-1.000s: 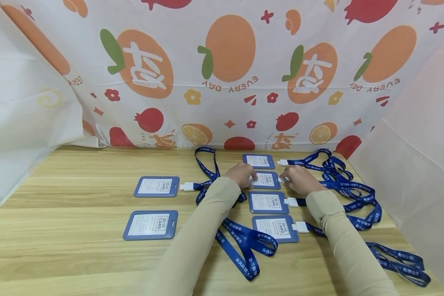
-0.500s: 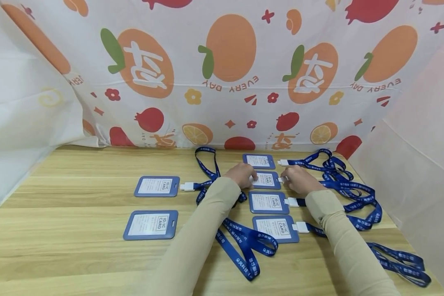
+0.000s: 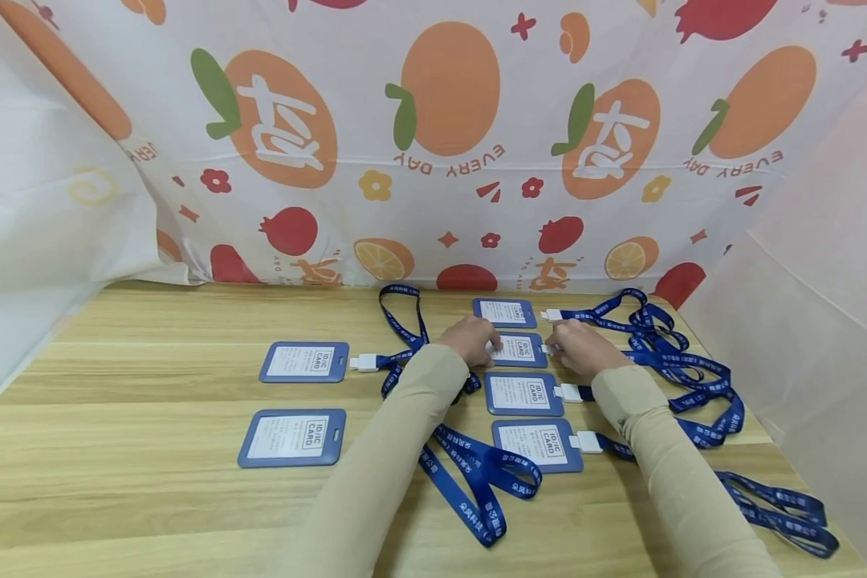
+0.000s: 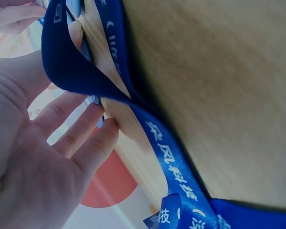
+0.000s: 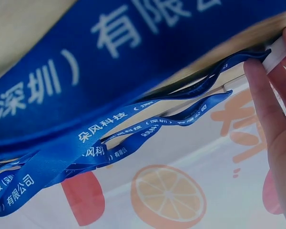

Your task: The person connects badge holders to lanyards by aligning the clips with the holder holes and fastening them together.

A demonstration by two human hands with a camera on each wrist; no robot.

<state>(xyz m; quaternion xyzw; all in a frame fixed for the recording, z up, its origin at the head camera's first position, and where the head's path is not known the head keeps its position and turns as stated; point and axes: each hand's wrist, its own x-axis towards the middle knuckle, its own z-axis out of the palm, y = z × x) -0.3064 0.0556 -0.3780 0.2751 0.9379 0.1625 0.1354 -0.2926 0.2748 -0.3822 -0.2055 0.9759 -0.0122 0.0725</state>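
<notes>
Cloth-lined corner; soft, pale light.
Table (image 3: 152,506): light wood-grain top, grain running crosswise; back cloth (image 3: 433,197): white, hung behind the table's far edge, printed with oranges, cut orange slices, red fruit, small flowers, and inverted "EVERY DAY" lettering; left drape (image 3: 43,249): white, creased, bearing a faint yellow swirl; right drape (image 3: 824,321): off-white, lightly creased, pinkish towards the top.

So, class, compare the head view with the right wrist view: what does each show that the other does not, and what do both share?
Only the head view shows the left hand and the six blue ID card holders. Only the right wrist view shows a lanyard strap close up, its characters 深圳 large enough to read. Both share the right hand, the white clip it holds, blue lanyards and an orange-slice print on the cloth.
</notes>
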